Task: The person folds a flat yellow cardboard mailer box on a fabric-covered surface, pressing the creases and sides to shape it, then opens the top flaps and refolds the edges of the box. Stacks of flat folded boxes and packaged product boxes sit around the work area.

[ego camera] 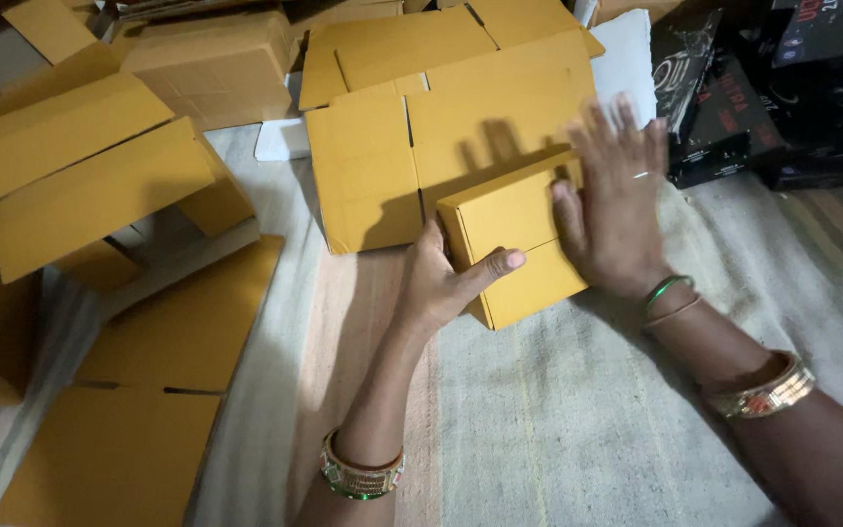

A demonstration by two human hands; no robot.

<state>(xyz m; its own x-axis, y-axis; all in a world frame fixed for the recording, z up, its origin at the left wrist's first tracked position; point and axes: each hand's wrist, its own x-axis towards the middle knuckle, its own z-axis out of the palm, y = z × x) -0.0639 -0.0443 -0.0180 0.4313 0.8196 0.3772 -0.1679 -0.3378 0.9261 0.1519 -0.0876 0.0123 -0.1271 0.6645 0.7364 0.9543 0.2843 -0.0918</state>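
Hands (529, 244) on small cardboard box (511, 234)

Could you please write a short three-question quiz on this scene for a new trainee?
1. True or false: the left hand grips the small cardboard box at its near left corner, thumb lying across the top.
2. How does the right hand meet the box? A) flat, with fingers spread, on its right side B) clenched in a fist beneath it C) well clear of it
3. What lies just behind the box on the striped cloth?

Key: 1 true. 2 A. 3 A flattened cardboard box, its flaps spread out.
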